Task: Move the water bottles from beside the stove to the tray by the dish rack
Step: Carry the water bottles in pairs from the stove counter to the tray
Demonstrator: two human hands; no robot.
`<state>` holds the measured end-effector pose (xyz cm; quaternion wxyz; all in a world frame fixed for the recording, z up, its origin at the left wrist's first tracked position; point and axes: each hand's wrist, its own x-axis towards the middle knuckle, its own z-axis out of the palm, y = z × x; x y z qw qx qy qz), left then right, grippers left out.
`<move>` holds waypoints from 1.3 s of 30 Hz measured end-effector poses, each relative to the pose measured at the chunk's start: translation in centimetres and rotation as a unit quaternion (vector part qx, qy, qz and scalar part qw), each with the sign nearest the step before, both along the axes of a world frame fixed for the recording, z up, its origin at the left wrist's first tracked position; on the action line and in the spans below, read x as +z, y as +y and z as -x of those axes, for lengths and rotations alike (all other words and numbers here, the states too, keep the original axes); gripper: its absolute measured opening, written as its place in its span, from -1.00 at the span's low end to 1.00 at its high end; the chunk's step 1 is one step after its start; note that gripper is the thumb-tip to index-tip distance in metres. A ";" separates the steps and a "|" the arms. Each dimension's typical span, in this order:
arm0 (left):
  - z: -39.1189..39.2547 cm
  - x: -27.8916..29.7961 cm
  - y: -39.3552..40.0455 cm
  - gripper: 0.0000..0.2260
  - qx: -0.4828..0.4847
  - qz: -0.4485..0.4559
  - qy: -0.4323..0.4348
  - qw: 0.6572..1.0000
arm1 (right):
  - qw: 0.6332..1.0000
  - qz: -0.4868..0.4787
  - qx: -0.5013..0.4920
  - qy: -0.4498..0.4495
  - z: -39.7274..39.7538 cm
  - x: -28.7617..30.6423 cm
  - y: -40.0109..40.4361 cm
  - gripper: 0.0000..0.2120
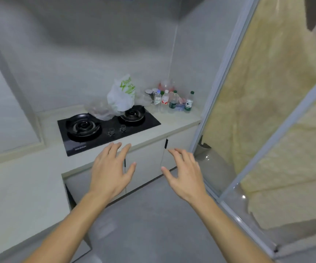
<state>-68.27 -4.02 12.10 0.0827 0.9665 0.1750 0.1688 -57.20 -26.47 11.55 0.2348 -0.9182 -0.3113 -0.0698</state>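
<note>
Water bottles (173, 101) upright at the countertop's (180, 126) far right corner beside the stove (107, 130); left hand (109, 171) and right hand (186, 173) empty, fingers spread: reach, grip mid-body.

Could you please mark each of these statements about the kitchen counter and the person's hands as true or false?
1. Both hands are empty. True: the left hand and right hand are open in the air.
2. The water bottles stand left of the stove. False: they stand to its right, in the corner.
3. A white plastic bag sits at the back of the stove. True.
4. A pot sits on the left burner. False: that burner is bare.
</note>
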 end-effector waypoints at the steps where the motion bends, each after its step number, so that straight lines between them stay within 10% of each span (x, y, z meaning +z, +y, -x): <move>1: -2.3 0.2 0.7 -0.40 -0.012 0.003 0.000 1.000 | 1.000 -0.001 -0.011 -0.001 -1.6 0.2 0.3 -0.37; 39: -80.7 -6.9 10.3 -0.47 -0.033 0.128 0.088 0.987 | 0.989 0.114 -0.020 0.094 -78.8 -7.3 9.9 -0.40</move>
